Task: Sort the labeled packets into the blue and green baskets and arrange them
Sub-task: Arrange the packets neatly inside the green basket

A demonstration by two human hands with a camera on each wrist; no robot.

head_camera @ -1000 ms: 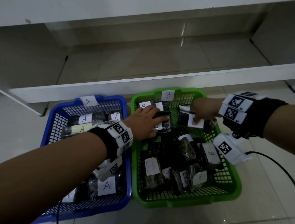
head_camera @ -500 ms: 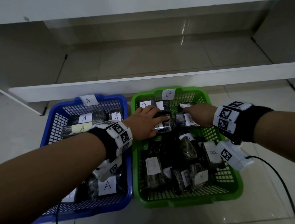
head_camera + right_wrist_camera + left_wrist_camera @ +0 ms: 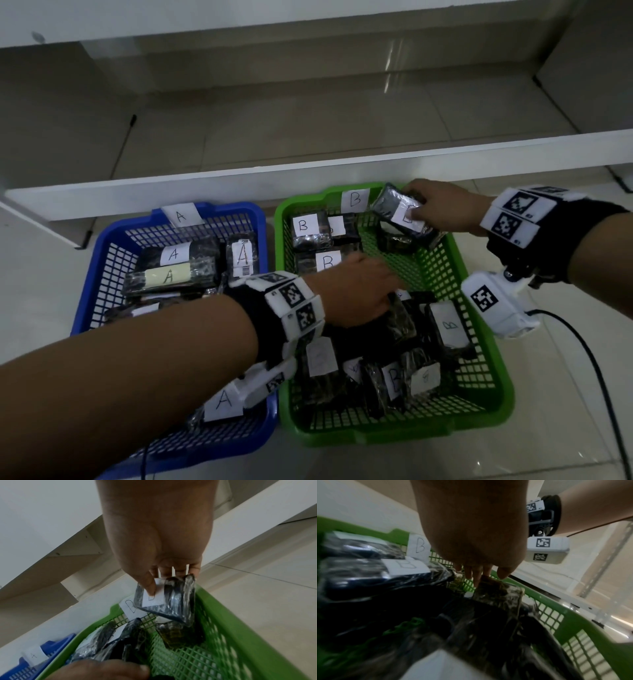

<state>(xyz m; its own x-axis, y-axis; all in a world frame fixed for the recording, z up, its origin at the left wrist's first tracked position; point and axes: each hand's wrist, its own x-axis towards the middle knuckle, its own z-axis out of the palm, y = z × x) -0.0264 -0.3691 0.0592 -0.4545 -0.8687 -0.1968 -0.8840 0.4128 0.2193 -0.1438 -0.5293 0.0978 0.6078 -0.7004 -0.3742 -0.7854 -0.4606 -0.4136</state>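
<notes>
While both arms reach over the two baskets, the scene reads as follows.

Right hand [image 3: 442,209]: grasps a dark wrapped packet [image 3: 399,214] with a white B label, thumb pressed on the label and the other fingers behind it, as the right wrist view shows.
Held packet: lifted and tilted above the far right corner of the green basket [image 3: 479,387], clear of the mesh floor.
Left hand [image 3: 352,291]: reaches into the middle of the green basket, fingers [image 3: 476,574] stretched down onto a dark packet [image 3: 498,595]; whether they grip it or only touch it is hard to tell from the blurred left wrist view.
Green basket: tagged B on its far rim, with B-labeled packets in the far left corner and more along the near side.
Blue basket [image 3: 102,260]: just left of the green one, tagged A, with A-labeled packets inside.
Floor [image 3: 565,394]: pale tiles under both baskets.
</notes>
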